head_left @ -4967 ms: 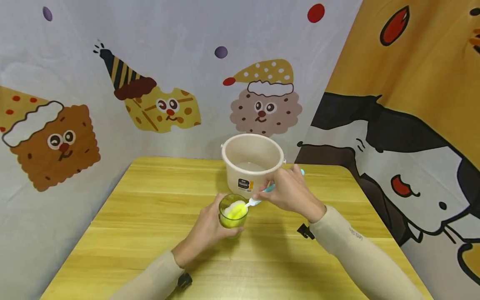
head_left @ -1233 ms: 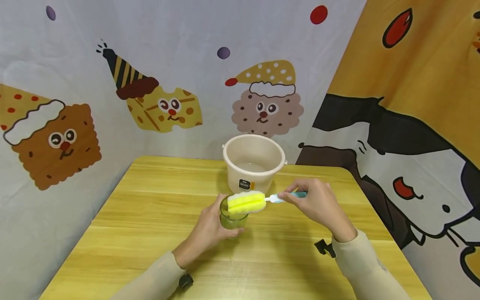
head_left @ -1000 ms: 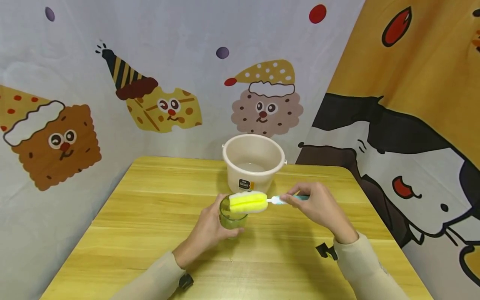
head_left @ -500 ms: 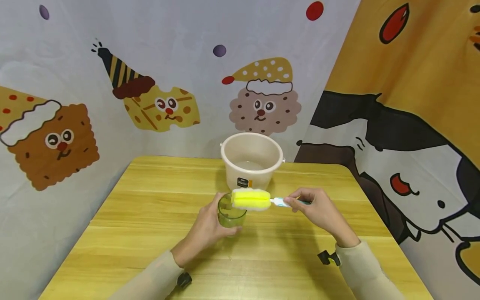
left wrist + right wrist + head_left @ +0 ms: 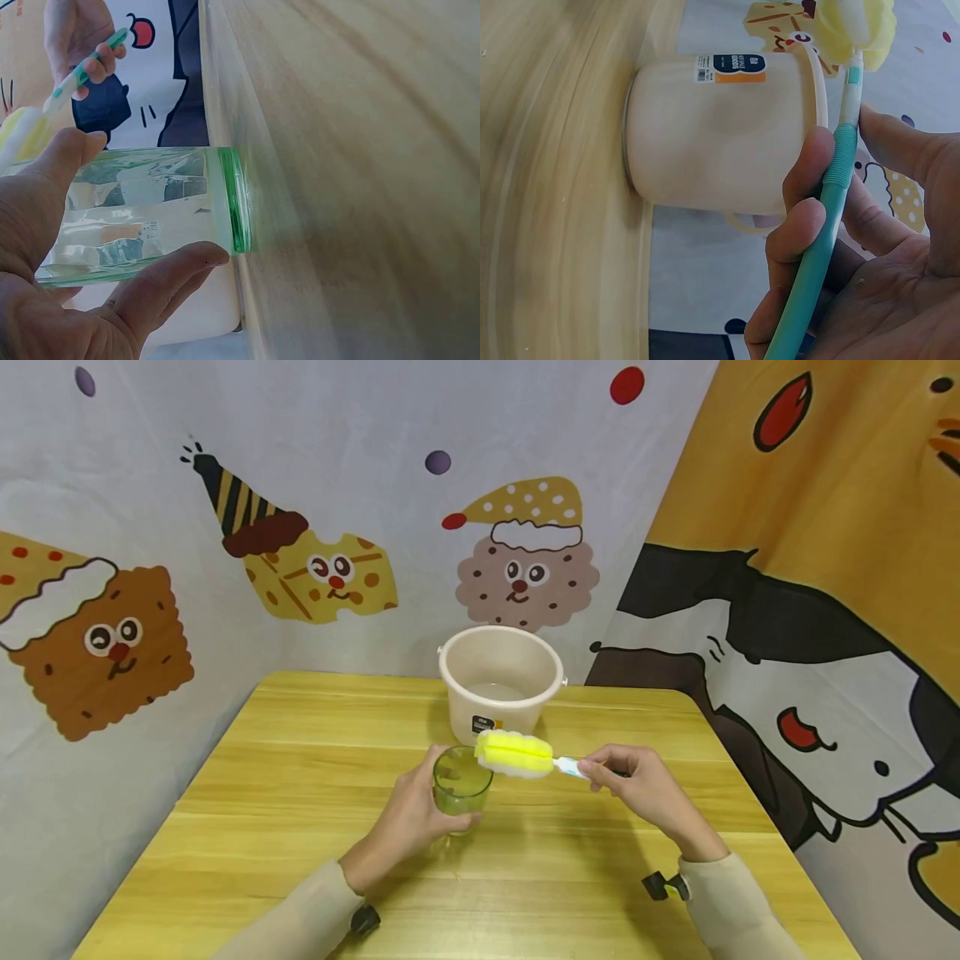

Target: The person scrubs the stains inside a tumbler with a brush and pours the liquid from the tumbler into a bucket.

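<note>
My left hand [image 5: 411, 814] grips a clear green drinking glass [image 5: 462, 785] around its side. In the left wrist view the glass [image 5: 142, 214] has its base at the wooden tabletop. My right hand [image 5: 637, 785] holds a bottle brush [image 5: 513, 753] by its handle, level above the table. Its yellow and white sponge head is outside the glass, just right of and over the rim. The right wrist view shows fingers and thumb around the teal handle [image 5: 832, 195], with the sponge [image 5: 855, 30] at the top edge.
A cream plastic bucket [image 5: 465, 710] with a label stands behind the glass, near the back edge of the wooden table [image 5: 300, 752]. Clear liquid seems to lie in its bottom. Cartoon-printed cloth [image 5: 337, 443] hangs behind and at the sides.
Five seconds ago the sponge was inside the glass. My right hand has drawn it out and moved right and toward me. My left hand keeps the glass in nearly the same place.
</note>
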Tool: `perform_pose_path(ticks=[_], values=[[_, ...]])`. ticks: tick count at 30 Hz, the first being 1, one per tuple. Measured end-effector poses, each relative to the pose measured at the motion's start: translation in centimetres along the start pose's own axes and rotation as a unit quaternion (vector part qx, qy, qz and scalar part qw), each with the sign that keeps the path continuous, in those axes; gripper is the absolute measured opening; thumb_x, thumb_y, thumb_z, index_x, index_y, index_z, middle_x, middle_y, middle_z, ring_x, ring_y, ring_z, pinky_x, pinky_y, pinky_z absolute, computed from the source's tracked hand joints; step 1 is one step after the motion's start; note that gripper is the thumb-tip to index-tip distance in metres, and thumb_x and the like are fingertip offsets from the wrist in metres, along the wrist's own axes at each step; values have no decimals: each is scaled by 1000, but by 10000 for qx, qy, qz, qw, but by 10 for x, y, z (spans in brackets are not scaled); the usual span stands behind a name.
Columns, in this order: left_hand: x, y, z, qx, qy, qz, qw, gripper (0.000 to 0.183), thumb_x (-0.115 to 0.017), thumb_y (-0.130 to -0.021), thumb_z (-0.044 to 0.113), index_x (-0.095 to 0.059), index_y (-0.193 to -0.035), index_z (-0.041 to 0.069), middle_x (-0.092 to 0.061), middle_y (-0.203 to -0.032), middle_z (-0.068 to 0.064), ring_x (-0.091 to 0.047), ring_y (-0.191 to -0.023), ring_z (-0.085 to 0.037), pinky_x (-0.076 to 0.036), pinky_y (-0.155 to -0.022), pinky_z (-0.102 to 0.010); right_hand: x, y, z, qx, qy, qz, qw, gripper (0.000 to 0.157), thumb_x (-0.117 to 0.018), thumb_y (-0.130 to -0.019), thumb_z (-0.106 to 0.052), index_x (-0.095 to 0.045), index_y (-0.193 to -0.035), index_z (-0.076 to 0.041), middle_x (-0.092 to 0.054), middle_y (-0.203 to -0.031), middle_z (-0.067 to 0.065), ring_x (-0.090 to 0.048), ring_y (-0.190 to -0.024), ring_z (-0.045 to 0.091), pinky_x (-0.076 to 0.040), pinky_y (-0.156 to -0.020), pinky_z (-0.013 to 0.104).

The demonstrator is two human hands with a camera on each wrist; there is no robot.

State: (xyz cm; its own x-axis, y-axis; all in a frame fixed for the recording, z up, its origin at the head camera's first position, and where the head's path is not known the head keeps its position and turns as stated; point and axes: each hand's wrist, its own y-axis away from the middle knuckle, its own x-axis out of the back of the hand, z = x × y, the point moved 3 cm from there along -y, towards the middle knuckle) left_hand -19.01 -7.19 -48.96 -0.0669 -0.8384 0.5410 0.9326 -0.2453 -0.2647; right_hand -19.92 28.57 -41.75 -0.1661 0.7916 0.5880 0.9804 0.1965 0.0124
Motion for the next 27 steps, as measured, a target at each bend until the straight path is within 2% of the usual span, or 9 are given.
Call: perform_pose_path(ticks=[10,18,24,27], values=[[0,-1,-1,-28,-116,79,9999,97,-113,-76,24,-58,-155,22,-83,-139,-4,-83,-124,-25,-72,-104,-46,2,3,12,-133,-27,65,9999,26,-80,-112,-41,-86,-115,-16,-78,-94,11,-51,-72,13,-44,-64,27],[0,-2,-1,-87,-149,96,9998,98,-113,-75,25,-58,-156,18,-83,-141,-8,-83,-125,-28,-71,-106,-47,6,6,26,-214,116,157,9996,26,-81,-111,-40,-85,-118,-16,-77,-94,7,-45,-68,12,-38,-59,28],[0,-2,-1,-54,-164,91,9998,98,-113,-74,24,-58,-156,18,-83,-140,-9,-83,-125,-28,-72,-105,-47,7,8,36,-85,235,85,9997,24,-87,-108,-32,-85,-124,-15,-76,-98,7,-52,-76,12,-43,-64,26],[0,-2,0,-56,-202,83,9997,98,-113,-75,25,-58,-155,19,-82,-141,-8,-83,-126,-28,-71,-106,-48,7,9,41,-10,244,59,9997,25,-89,-105,-29,-85,-125,-16,-73,-93,7,-50,-73,11,-42,-63,25]])
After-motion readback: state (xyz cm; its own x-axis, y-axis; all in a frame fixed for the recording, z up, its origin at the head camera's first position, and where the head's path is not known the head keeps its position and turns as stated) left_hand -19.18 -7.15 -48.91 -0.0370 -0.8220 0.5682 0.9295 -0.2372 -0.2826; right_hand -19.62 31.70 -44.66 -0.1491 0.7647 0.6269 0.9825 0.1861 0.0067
